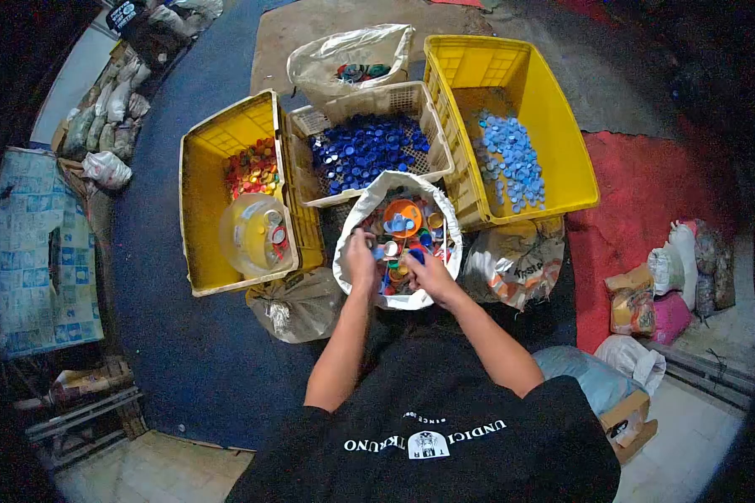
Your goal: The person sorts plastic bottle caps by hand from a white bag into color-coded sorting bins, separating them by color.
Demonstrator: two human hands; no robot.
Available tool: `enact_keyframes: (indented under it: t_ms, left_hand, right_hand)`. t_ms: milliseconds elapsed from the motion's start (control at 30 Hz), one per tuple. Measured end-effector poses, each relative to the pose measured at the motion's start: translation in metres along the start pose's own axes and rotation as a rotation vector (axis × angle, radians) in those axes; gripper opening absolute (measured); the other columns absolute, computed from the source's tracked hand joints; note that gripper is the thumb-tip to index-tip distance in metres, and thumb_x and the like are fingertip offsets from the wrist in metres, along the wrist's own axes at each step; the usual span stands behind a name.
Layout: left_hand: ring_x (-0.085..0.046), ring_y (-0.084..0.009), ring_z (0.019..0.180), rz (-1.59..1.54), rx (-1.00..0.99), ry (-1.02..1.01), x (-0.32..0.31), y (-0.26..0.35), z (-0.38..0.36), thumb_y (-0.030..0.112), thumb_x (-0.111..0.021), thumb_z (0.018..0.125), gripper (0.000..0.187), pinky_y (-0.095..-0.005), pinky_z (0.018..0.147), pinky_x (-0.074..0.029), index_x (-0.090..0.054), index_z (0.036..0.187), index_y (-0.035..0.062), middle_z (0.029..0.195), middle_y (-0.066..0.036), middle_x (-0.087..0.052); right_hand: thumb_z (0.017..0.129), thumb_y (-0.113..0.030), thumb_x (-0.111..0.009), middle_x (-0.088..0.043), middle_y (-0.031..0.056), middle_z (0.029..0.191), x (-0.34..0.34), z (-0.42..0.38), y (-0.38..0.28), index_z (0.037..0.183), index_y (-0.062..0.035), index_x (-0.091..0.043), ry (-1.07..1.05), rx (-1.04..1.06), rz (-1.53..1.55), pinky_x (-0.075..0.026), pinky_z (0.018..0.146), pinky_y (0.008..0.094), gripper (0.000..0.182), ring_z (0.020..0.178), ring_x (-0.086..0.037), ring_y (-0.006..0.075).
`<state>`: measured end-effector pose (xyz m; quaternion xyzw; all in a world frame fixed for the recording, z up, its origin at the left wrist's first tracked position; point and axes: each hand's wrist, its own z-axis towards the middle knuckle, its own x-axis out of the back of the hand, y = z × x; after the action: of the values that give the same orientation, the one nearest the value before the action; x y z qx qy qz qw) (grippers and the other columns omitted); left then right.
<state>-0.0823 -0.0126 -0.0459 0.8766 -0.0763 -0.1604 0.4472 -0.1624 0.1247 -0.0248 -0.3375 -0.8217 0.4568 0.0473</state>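
A white sack [345,283] with a rolled rim stands open in front of me, full of mixed plastic bottle caps. Inside it, an orange round lid [403,207] bears several light blue caps [401,223]. My left hand [362,261] dips in at the sack's left side with its fingers curled, right by a white cap [390,248]; what its fingertips grip is too small to make out. On the right, my right hand [430,278] is closed, with a dark blue bottle cap [417,256] at its fingers.
A white crate [310,121] of dark blue caps stands behind the sack. Yellow crates flank it, the right one [554,109] with light blue caps, the left one [201,193] with red and yellow caps and a clear round container [247,235]. Another sack [310,71] stands behind.
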Motion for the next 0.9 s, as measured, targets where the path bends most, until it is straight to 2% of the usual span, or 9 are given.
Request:
enact_keyframes:
  t_ms: [100, 200, 233, 400, 633, 700, 767, 800, 900]
  left_hand:
    - [-0.062, -0.0162, 0.075, 0.545, -0.03, -0.138, 0.008, 0.007, 0.001, 0.045, -0.044, 0.097, 0.047, -0.0295, 0.07, -0.048, -0.068, 0.092, 0.0042, 0.09, -0.012, -0.064]
    - [-0.059, -0.0292, 0.11, 1.075, -0.487, -0.229, -0.001, -0.018, 0.0, 0.04, -0.063, 0.083, 0.037, -0.0369, 0.087, -0.044, -0.071, 0.108, 0.0146, 0.13, -0.019, -0.053]
    - [-0.057, -0.0321, 0.109, 1.104, -0.512, -0.352, -0.013, -0.018, 0.001, 0.038, -0.065, 0.08, 0.032, -0.0493, 0.092, -0.038, -0.073, 0.102, 0.0156, 0.123, -0.015, -0.057]
    - [-0.057, -0.024, 0.101, 1.579, -0.721, -0.183, -0.05, -0.046, 0.0, 0.038, -0.067, 0.078, 0.025, -0.0553, 0.091, -0.028, -0.072, 0.097, 0.0235, 0.102, -0.004, -0.062]
    - [-0.056, -0.0257, 0.103, 1.426, -0.603, -0.177, -0.05, -0.046, 0.006, 0.037, -0.067, 0.077, 0.028, -0.0553, 0.092, -0.028, -0.072, 0.098, 0.0185, 0.105, -0.006, -0.062]
    - [-0.059, -0.0225, 0.092, 1.415, -0.615, -0.123, -0.052, -0.028, -0.004, 0.037, -0.067, 0.08, 0.028, -0.0466, 0.086, -0.037, -0.072, 0.098, 0.0158, 0.097, -0.006, -0.064]
    - [-0.061, -0.0197, 0.079, 0.895, -0.204, -0.337, -0.036, -0.017, -0.005, 0.032, -0.071, 0.079, 0.03, -0.0356, 0.073, -0.044, -0.07, 0.096, 0.0061, 0.093, -0.012, -0.065]
    - [-0.059, -0.0137, 0.069, 0.814, -0.189, -0.436, -0.023, -0.018, -0.003, 0.028, -0.067, 0.086, 0.03, -0.0263, 0.061, -0.045, -0.068, 0.102, 0.0033, 0.087, -0.009, -0.067]
    - [-0.059, -0.0118, 0.074, 0.446, 0.116, -0.594, 0.002, -0.005, -0.019, 0.023, -0.06, 0.093, 0.03, -0.0262, 0.064, -0.046, -0.063, 0.113, 0.0017, 0.089, -0.004, -0.065]
  right_hand:
    - [0.094, -0.022, -0.055, -0.055, -0.0012, 0.074, 0.028, 0.002, 0.001, 0.11, -0.0051, -0.06, -0.004, 0.039, 0.118, -0.044, 0.053, 0.0235, 0.023, 0.057, -0.051, 0.0078]
    - [0.093, -0.015, -0.054, -0.058, 0.0028, 0.078, 0.045, -0.017, -0.023, 0.116, -0.0042, -0.058, 0.017, -0.054, 0.349, -0.047, 0.058, 0.0258, 0.025, 0.063, -0.053, 0.0101]
    - [0.093, -0.015, -0.054, -0.058, 0.0028, 0.078, 0.048, -0.018, -0.024, 0.116, -0.0042, -0.058, 0.025, -0.054, 0.349, -0.047, 0.058, 0.0258, 0.025, 0.063, -0.053, 0.0101]
    - [0.089, -0.007, -0.052, -0.06, 0.0092, 0.091, 0.053, -0.029, -0.035, 0.117, -0.0031, -0.054, 0.018, -0.011, 0.616, -0.054, 0.073, 0.0358, 0.028, 0.077, -0.059, 0.0177]
    - [0.089, -0.011, -0.05, -0.06, 0.0155, 0.1, 0.064, -0.031, -0.024, 0.113, 0.0003, -0.053, -0.051, 0.046, 0.883, -0.053, 0.085, 0.0386, 0.027, 0.092, -0.06, 0.025]
    - [0.092, -0.019, -0.048, -0.061, 0.0131, 0.098, 0.064, -0.034, -0.032, 0.111, 0.0036, -0.052, -0.089, 0.025, 0.967, -0.053, 0.085, 0.0372, 0.03, 0.088, -0.061, 0.0233]
    - [0.096, -0.029, -0.045, -0.062, 0.0137, 0.1, 0.064, -0.032, -0.028, 0.112, 0.0048, -0.052, -0.072, 0.027, 0.943, -0.053, 0.086, 0.0371, 0.038, 0.09, -0.062, 0.0238]
    - [0.096, -0.031, -0.045, -0.062, 0.0139, 0.101, 0.063, -0.032, -0.029, 0.113, 0.0036, -0.053, -0.074, 0.0, 0.951, -0.053, 0.085, 0.0374, 0.039, 0.09, -0.062, 0.0244]
    - [0.096, -0.032, -0.045, -0.061, 0.0163, 0.105, 0.06, -0.029, -0.021, 0.114, 0.0021, -0.052, -0.08, -0.073, 0.938, -0.052, 0.088, 0.0395, 0.04, 0.095, -0.061, 0.0275]
